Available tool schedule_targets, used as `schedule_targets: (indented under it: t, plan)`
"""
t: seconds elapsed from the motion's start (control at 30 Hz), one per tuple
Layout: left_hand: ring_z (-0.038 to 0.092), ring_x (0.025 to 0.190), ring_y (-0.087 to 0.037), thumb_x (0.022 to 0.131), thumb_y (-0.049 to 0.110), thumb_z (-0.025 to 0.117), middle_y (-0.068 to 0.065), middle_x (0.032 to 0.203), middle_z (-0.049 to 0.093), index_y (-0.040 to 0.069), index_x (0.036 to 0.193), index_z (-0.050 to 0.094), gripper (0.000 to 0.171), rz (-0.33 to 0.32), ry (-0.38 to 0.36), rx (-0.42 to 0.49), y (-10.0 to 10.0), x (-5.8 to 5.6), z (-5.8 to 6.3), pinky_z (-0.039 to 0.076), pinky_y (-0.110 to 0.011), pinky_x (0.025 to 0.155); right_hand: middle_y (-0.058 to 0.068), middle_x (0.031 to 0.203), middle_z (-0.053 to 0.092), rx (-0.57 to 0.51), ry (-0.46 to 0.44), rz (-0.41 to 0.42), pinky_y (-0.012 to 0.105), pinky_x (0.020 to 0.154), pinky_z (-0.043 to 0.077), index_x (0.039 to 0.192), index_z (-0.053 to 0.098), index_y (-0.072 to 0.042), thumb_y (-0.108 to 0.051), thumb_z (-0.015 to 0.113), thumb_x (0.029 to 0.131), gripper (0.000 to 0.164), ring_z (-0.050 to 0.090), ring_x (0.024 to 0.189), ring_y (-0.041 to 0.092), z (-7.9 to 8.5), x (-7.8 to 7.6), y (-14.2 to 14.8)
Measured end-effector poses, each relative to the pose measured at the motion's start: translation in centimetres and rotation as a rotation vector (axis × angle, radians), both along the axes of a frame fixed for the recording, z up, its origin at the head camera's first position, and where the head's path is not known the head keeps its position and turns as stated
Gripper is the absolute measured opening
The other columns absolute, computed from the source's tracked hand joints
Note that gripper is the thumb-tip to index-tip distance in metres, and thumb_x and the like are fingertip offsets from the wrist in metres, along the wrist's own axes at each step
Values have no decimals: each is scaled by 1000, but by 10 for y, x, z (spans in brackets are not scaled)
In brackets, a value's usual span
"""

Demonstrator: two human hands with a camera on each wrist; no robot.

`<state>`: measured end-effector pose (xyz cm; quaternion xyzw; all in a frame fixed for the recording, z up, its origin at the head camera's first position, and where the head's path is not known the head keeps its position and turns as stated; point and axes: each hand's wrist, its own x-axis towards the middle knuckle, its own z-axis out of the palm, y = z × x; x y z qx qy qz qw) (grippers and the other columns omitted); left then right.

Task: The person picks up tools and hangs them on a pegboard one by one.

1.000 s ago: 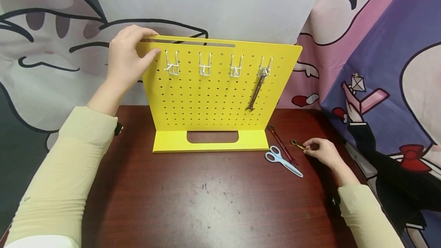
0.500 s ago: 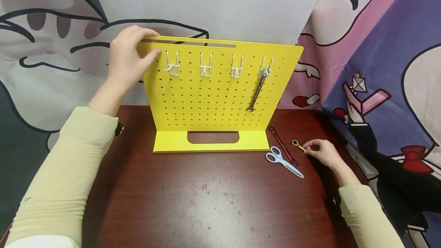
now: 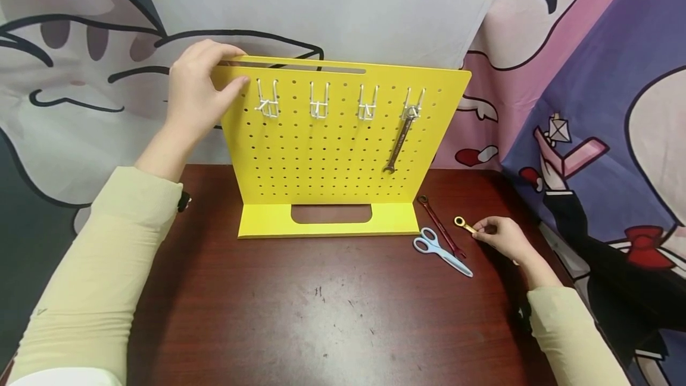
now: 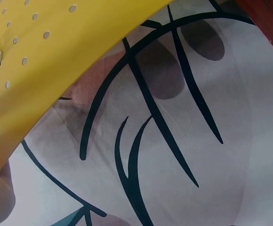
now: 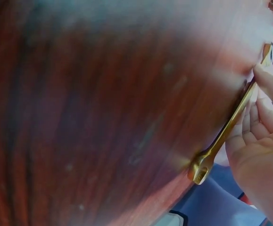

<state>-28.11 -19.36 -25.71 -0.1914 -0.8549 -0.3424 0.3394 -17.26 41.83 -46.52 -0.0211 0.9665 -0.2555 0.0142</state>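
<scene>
My left hand (image 3: 200, 88) grips the top left corner of a yellow pegboard (image 3: 321, 159), thumb on the front face and fingers over the top edge. At the right of the table my right hand (image 3: 504, 238) pinches a small gold wrench (image 3: 464, 224) between thumb and fingers. In the right wrist view the gold wrench (image 5: 226, 129) slants past the fingertips, its open end low and close over the tabletop. A dark red wrench (image 3: 440, 226) and light blue scissors (image 3: 442, 252) lie just left of that hand. A silver wrench (image 3: 398, 143) hangs from the pegboard's rightmost hook.
Several white wire hooks (image 3: 318, 102) line the upper part of the pegboard. It stands on a yellow base with a slot, on a reddish-brown table (image 3: 300, 308). Printed cloth (image 3: 605, 94) encloses the table at the back and right.
The ring end of the gold wrench has turned slightly upward and shows more of its face. My left hand keeps its place on the pegboard.
</scene>
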Motion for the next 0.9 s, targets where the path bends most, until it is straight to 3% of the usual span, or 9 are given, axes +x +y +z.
schedule_targets:
  t: [0.63,0.9]
  plan:
    - [63,114,-35,96,5,77,-23,118,73,-1,124,73,29,-1,24,-4,0,0,-1,45,-42,106,11,84,75,-70,20,4,14,67,47,97,74,5,-5,82,90,14,57,71,-8,3,-2,-6]
    - [64,114,-34,96,6,77,-21,118,74,1,125,74,30,-4,27,4,0,-1,-2,45,-41,106,11,83,75,-35,62,-1,14,65,45,95,75,4,-5,82,90,12,56,70,-7,9,-3,-14]
